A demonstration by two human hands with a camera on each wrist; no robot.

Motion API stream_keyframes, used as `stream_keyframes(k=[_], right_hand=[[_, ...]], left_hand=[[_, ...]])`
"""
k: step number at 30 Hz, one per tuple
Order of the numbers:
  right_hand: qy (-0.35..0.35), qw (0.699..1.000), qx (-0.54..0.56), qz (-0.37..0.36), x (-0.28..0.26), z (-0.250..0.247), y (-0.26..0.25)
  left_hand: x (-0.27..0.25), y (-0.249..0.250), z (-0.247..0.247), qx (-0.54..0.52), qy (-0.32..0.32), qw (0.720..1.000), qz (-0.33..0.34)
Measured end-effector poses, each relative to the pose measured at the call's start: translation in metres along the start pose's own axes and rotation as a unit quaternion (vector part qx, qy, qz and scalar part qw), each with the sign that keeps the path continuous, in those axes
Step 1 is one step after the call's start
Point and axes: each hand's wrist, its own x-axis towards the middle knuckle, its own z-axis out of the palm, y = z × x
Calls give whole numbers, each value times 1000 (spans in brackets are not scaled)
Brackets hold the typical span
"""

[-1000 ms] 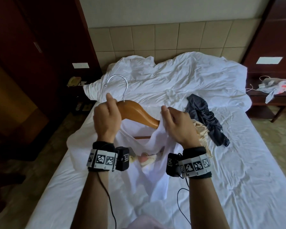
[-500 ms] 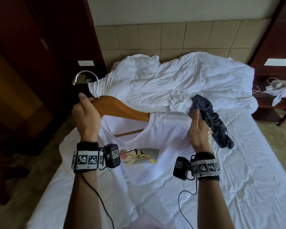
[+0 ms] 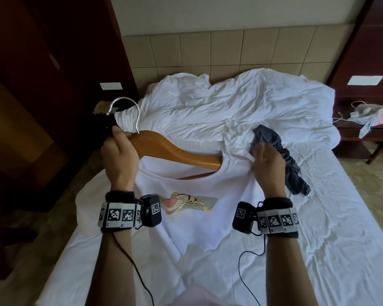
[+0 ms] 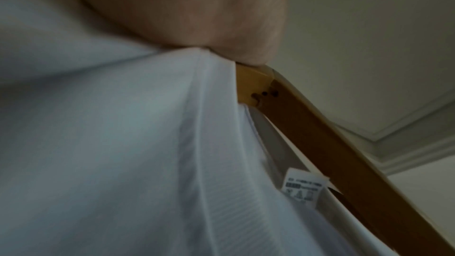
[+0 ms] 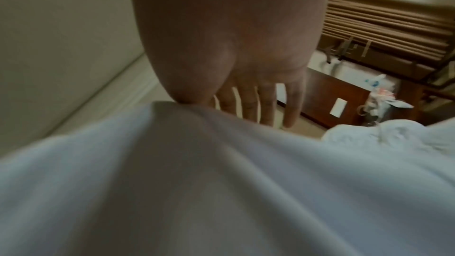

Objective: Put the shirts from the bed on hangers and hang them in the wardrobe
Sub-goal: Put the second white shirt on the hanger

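Note:
A white T-shirt (image 3: 197, 228) with a cartoon tiger print hangs above the bed, half threaded on a wooden hanger (image 3: 175, 153) with a metal hook (image 3: 124, 102). The hanger's right arm is inside the shirt; its middle shows through the neck opening. My left hand (image 3: 119, 155) grips the hanger just below the hook, together with the shirt's left shoulder. My right hand (image 3: 266, 160) pinches the shirt's right shoulder under the thumb, with the other fingers straight. In the left wrist view the hanger (image 4: 320, 124) and the neck label (image 4: 302, 186) show. A dark shirt (image 3: 296, 173) lies crumpled on the bed behind my right hand.
The bed (image 3: 318, 239) has a white sheet and a rumpled duvet (image 3: 230, 107) against the headboard. A nightstand (image 3: 363, 133) with bags and cables stands at the right. Dark wooden furniture (image 3: 31, 85) fills the left side, beside a strip of floor.
My hands have spread apart and the shirt has opened out flat over the hanger, so the tiger print shows. My right hand has slid out to the shirt's right shoulder.

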Motion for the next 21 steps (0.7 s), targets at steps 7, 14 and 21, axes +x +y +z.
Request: stream_keyframes(k=[7, 14, 21], right_hand=[[-144, 973, 118, -133, -32, 8, -86], [-155, 969, 158, -108, -48, 22, -104], [-205, 975, 76, -36, -47, 26, -95]], left_hand=[[-27, 5, 32, 77, -71, 993, 61], [-51, 7, 50, 120, -153, 972, 133], [-60, -1, 61, 129, -162, 971, 124]])
